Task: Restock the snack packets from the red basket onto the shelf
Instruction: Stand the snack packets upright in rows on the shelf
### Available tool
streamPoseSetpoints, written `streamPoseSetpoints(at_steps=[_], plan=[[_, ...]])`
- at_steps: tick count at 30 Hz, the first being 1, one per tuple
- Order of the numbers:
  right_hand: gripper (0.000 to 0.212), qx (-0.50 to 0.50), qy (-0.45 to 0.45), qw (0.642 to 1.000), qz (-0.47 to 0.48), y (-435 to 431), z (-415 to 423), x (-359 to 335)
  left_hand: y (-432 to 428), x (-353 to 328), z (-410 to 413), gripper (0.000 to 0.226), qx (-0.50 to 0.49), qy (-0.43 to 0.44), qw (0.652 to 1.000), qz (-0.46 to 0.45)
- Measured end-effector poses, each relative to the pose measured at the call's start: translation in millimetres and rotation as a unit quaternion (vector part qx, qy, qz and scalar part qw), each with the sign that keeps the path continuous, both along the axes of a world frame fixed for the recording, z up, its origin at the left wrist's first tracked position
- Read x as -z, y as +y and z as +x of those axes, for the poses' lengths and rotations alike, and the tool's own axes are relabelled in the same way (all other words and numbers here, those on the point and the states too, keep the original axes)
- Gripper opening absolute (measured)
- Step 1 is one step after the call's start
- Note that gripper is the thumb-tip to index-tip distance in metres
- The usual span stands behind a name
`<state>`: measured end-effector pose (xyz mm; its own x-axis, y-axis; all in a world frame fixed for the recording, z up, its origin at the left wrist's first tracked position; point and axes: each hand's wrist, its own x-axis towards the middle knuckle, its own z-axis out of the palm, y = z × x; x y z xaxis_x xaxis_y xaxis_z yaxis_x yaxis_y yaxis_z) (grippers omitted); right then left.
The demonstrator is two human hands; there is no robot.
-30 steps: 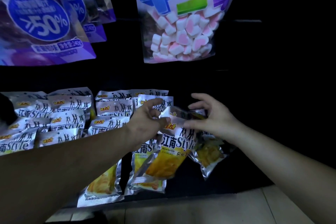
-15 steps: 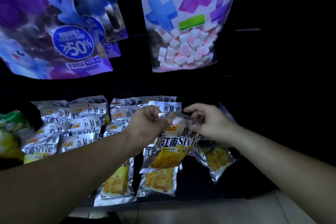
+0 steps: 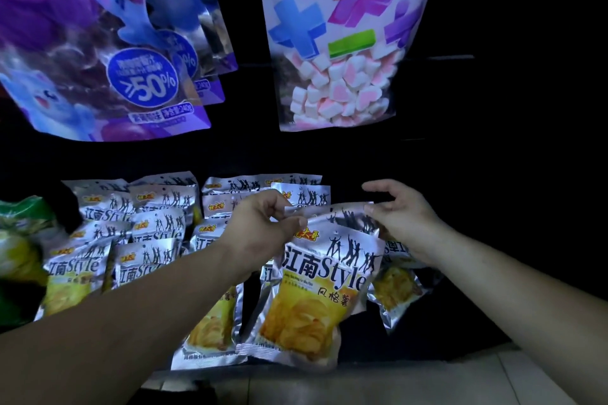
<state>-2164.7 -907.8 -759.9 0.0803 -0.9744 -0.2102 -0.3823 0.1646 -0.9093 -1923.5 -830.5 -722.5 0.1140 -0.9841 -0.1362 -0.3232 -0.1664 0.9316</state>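
Note:
A silver and yellow snack packet (image 3: 316, 293) hangs in front of the dark shelf (image 3: 437, 335). My left hand (image 3: 260, 230) pinches its top left corner. My right hand (image 3: 404, 217) touches the top right edge with thumb and fingers, its index finger lifted. Behind and to the left, several matching packets (image 3: 148, 233) lie in overlapping rows on the shelf. Another packet (image 3: 394, 289) lies under my right wrist. The red basket is not in view.
Purple bags (image 3: 98, 52) hang at the upper left, and a white marshmallow bag (image 3: 342, 43) hangs at the upper centre. A green and yellow bag (image 3: 19, 240) sits at the far left. Pale floor tiles (image 3: 394, 385) run along the bottom. The right side is dark.
The view has tilted down, so the hanging bags show more. My right hand has spread along the packet's top edge and opened its fingers. The left hand keeps its pinch.

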Motion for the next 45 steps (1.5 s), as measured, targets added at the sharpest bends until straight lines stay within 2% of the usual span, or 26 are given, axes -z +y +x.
streamPoseSetpoints(at_steps=[5, 9, 11, 13, 15, 18, 21, 24, 29, 34, 38, 41, 43, 45], plan=[[0.035, -0.002, -0.063, 0.995, 0.075, 0, 9, 9, -7, 4, 16, 0.031, -0.012, 0.056, 0.998, 0.028], [0.042, -0.075, -0.042, 0.996, 0.023, 3, 12, -6, -6, 8, 20, 0.034, -0.003, 0.091, 0.995, 0.048], [0.053, -0.139, -0.019, 0.990, -0.018, 9, 18, -18, -6, 7, 15, 0.031, 0.014, 0.087, 0.995, 0.042], [0.067, -0.197, 0.039, 0.979, -0.042, 14, 27, -23, -6, 6, 9, 0.030, 0.020, 0.089, 0.995, 0.036], [0.073, -0.227, 0.092, 0.967, -0.065, 17, 37, -21, -7, 5, 6, 0.031, 0.018, 0.090, 0.995, 0.024], [0.064, -0.185, 0.068, 0.977, -0.076, 13, 41, -24, -8, -2, 7, 0.026, 0.021, 0.095, 0.995, 0.023], [0.057, -0.138, 0.048, 0.986, -0.081, 9, 37, -28, -9, -1, 13, 0.024, 0.062, 0.104, 0.990, 0.077], [0.052, -0.100, 0.028, 0.991, -0.089, 10, 32, -24, -7, 11, 16, 0.004, 0.070, 0.076, 0.988, 0.111], [0.050, -0.095, 0.022, 0.990, -0.106, 11, 29, -20, -8, 8, 3, 0.009, 0.003, 0.030, 0.999, 0.019], [0.053, -0.084, 0.016, 0.992, -0.096, 5, 24, -17, -9, 13, -3, 0.032, 0.046, -0.047, 0.998, -0.010], [0.054, -0.070, 0.007, 0.995, -0.064, -3, 16, -8, -12, 14, -3, 0.035, 0.051, -0.060, 0.996, -0.052], [0.053, -0.049, -0.007, 0.997, -0.054, -3, 14, -2, -17, 20, -2, 0.042, 0.114, -0.089, 0.985, -0.097], [0.054, -0.018, -0.006, 0.998, -0.054, -2, 12, 2, -19, 25, -5, 0.041, 0.141, -0.115, 0.978, -0.102], [0.055, -0.004, -0.011, 0.999, -0.053, -2, 7, 4, -22, 25, -12, 0.030, 0.138, -0.123, 0.979, -0.082]])
